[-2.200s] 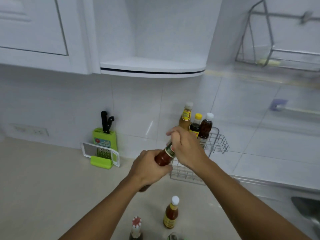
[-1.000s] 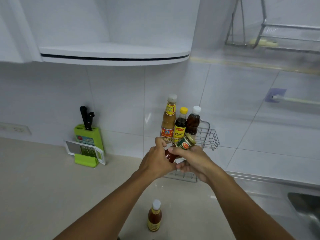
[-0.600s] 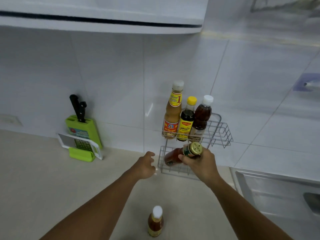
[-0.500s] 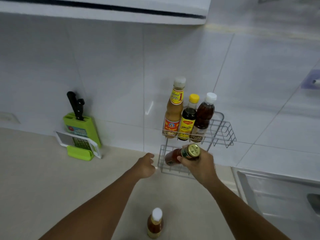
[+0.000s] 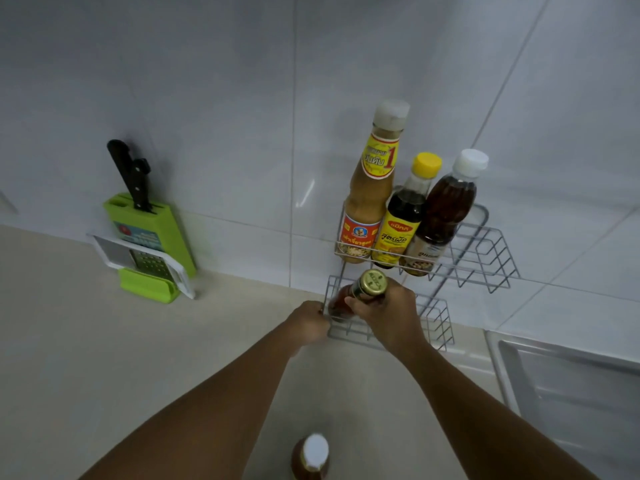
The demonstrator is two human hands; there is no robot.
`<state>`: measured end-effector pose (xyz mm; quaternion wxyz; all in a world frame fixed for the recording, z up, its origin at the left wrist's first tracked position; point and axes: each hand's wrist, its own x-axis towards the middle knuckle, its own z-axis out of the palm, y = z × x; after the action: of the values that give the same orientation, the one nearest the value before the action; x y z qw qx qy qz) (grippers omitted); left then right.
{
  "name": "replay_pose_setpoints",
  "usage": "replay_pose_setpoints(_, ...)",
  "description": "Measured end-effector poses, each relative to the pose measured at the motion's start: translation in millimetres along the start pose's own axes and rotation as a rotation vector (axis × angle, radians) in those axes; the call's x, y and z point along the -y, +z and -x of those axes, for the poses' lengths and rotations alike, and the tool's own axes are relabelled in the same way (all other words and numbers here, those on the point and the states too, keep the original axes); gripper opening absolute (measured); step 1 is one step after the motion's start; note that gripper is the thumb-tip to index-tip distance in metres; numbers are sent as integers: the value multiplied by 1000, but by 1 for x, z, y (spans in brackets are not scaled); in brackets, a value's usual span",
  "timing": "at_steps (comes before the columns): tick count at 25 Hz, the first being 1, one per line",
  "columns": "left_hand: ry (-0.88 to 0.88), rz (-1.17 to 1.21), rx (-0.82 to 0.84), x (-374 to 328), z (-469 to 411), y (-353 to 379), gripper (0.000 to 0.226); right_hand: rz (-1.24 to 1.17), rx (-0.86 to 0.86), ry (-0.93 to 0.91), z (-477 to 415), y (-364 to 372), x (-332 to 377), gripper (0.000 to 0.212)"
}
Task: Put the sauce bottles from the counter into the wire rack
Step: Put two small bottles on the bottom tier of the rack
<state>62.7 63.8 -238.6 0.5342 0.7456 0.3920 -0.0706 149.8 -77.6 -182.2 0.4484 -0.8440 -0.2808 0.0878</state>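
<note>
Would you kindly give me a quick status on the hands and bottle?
Right hand grips gold-capped bottle, tilted into rack's lower tier. Left hand on rack's left edge. One white-capped bottle remains on counter.

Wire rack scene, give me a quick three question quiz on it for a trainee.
1. True or false: three bottles stand upright in the upper tier of the wire rack.
2. Which hand grips the gold-capped bottle? A) left hand B) right hand
3. Fill in: a white-capped bottle stands on the ____.

Key: 1 true. 2 B; the left hand is at the rack's lower tier edge. 3 counter.
</note>
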Motion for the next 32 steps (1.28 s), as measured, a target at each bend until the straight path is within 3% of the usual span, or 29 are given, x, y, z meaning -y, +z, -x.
replay_pose_setpoints(7, 7, -46, 35, -3, 2, -5, 38, 59, 133, -56, -31, 15, -4, 23)
replay_pose_setpoints(13, 13, -47, 57, -1, 2, -4, 35, 31, 168, -74, -41, 25, -1, 51)
replay_pose_setpoints(20, -8, -131, 62, -5, 16, -13, 51, 119, 187, 20, -33, 20, 0, 47)
replay_pose_setpoints(25, 51, -297, 92, -10, 57, -43, 58, 59, 138, 107, 3, 0, 21, 64)
replay_pose_setpoints(28, 85, -389, 187, -9, 91, -57, 56, -26, 84, 20, 53, -10, 47, 44)
replay_pose_setpoints(30, 114, -500, 268, -6, 116, -59, 56, -22, 262, -56, 94, -19, 60, 41)
replay_pose_setpoints(32, 152, -601, 331, -1, 139, -57, 58, 103, 572, -59, 132, -24, 65, 57)
